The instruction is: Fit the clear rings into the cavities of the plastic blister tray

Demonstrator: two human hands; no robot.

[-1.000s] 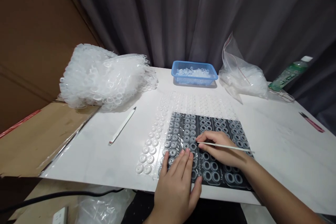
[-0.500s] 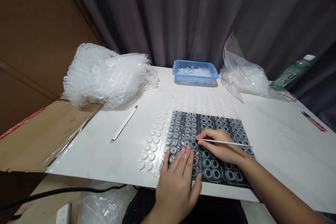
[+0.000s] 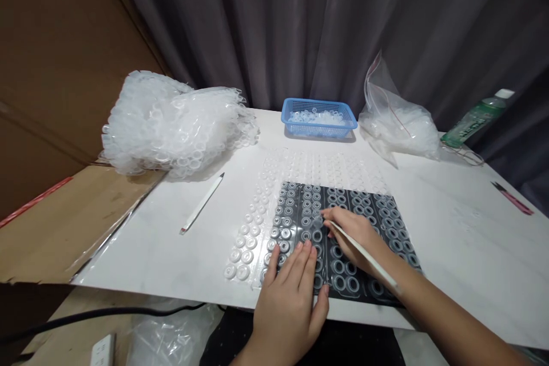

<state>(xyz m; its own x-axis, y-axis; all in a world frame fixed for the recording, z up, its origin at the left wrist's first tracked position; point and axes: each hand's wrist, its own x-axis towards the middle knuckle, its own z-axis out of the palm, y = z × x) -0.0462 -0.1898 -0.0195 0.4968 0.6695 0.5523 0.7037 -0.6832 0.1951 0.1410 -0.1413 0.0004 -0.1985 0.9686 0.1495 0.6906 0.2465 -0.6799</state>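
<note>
My left hand (image 3: 288,291) lies flat, fingers stretched out, on the near left part of a clear plastic sheet of round cups (image 3: 338,267) in paired rows. A black board (image 3: 364,293) shows beneath the sheet. My right hand (image 3: 354,234) pinches a slim, flat white tool (image 3: 364,254), whose back end slopes down toward my wrist. At the fingertips, over the second strip from the left, is a small translucent piece (image 3: 318,221); whether the tool or the fingers touch it cannot be made out. Cups in the left rows hold ringed inserts; several nearer ones look like plain rings.
Another white tool with a dark tip (image 3: 202,203) lies left. Behind are a heap of clear plastic pieces (image 3: 171,126), a blue basket (image 3: 319,127) of small clear parts and a zip bag (image 3: 403,128). A green bottle (image 3: 476,120) and pink-handled cutter (image 3: 512,198) are at right.
My right hand has turned and shifted slightly up. The white tool's back end has swung down toward my wrist, and a translucent piece now shows at the fingertips. My left hand stays in place.
</note>
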